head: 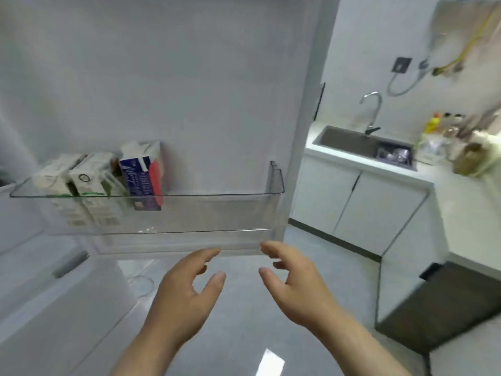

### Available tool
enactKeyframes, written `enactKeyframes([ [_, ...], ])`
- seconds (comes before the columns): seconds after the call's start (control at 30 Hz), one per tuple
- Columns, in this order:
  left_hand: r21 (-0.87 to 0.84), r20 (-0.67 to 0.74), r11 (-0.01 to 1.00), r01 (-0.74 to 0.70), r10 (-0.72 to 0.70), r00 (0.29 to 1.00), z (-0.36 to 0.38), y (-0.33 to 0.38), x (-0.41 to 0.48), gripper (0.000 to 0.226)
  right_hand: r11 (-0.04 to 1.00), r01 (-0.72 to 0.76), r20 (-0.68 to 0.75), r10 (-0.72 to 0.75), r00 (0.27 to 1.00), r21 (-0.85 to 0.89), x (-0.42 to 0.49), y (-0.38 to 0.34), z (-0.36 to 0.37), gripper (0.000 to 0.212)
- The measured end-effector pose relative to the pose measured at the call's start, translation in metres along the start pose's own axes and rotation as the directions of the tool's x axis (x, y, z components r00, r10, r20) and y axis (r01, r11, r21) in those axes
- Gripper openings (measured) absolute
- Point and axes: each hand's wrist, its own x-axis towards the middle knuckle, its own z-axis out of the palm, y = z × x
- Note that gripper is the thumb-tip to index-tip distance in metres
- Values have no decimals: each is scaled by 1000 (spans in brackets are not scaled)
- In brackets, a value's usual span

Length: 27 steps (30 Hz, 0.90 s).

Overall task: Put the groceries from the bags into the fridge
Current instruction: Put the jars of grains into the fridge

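The open fridge door [189, 77] fills the upper left, with a clear plastic door shelf [217, 213] across it. At the shelf's left end stand three cartons: two white-and-green ones [58, 177] [90, 175] and a blue-and-red one [142, 177]. The right part of the shelf holds nothing. Just below the shelf, my left hand [187, 289] and my right hand [295, 283] hover side by side, fingers loosely spread, holding nothing. No bags are in view.
To the right runs a white counter [461, 202] with a sink [349, 142] and tap [372, 109]. Bottles and a bag-like bundle [471, 158] sit on it at the far right. White cabinets [352, 207] stand below. A dark unit [455, 305] is at the lower right. Grey floor [244, 321] lies underfoot.
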Motion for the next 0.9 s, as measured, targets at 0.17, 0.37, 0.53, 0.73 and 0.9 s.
enactKeyframes([
  [0.17, -5, 247, 994, -112, 109, 963, 72, 35, 9, 32, 980, -194, -178, 184, 967, -40, -51, 56, -57, 43],
  [0.37, -17, 454, 958, -287, 263, 851, 156, 107, 1, 38, 932, -355, -381, 356, 853, 78, -129, 109, -128, 45],
  [0.53, -72, 561, 924, -376, 349, 750, 229, 169, -29, 32, 892, -424, -495, 443, 748, 157, -197, 162, -182, 45],
  [0.73, -173, 625, 878, -446, 448, 640, 325, 231, -69, 29, 825, -491, -593, 550, 587, 280, -284, 222, -248, 45],
  [0.9, -275, 737, 822, -498, 513, 440, 414, 273, -117, 35, 744, -556, -678, 626, 384, 372, -373, 252, -285, 42],
])
